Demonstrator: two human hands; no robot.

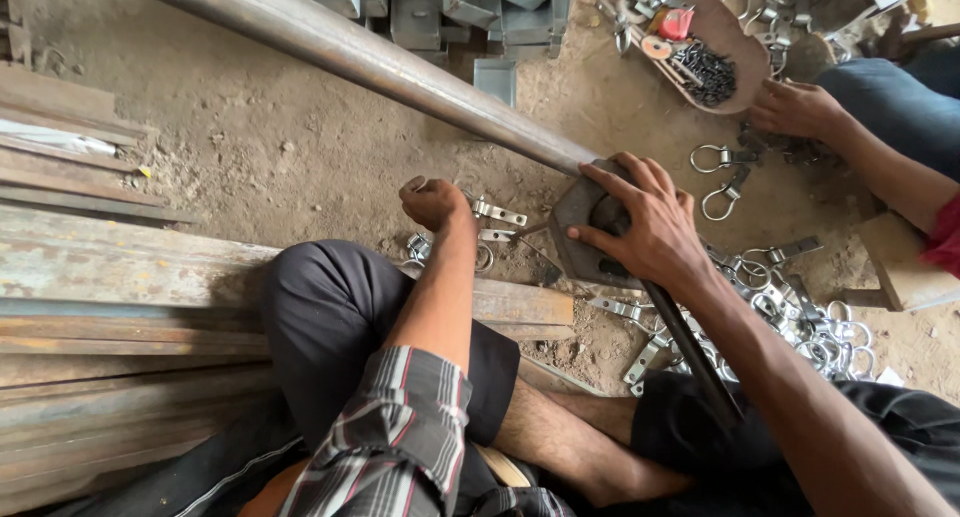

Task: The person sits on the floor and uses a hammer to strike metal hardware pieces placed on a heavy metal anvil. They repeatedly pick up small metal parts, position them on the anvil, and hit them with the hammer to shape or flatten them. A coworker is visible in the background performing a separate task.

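I sit on a dirt floor with my knees up. My right hand [640,217] presses down on a dark metal block [580,242] at the end of a long steel pipe [340,52]. A thin dark rod [690,352] runs from under that hand toward my lap. My left hand [432,202] is closed, fingers curled around a small metal piece; I cannot make out what it is. Shiny metal latch pieces [497,214] lie on the ground just right of it.
Rusty steel bars [120,307] are stacked on the left. A pile of shiny ring latches [800,317] lies at the right. Another person's hand [795,107] reaches beside a brown tray [735,87] holding screws and small parts. Grey metal channels [470,7] stand at the top.
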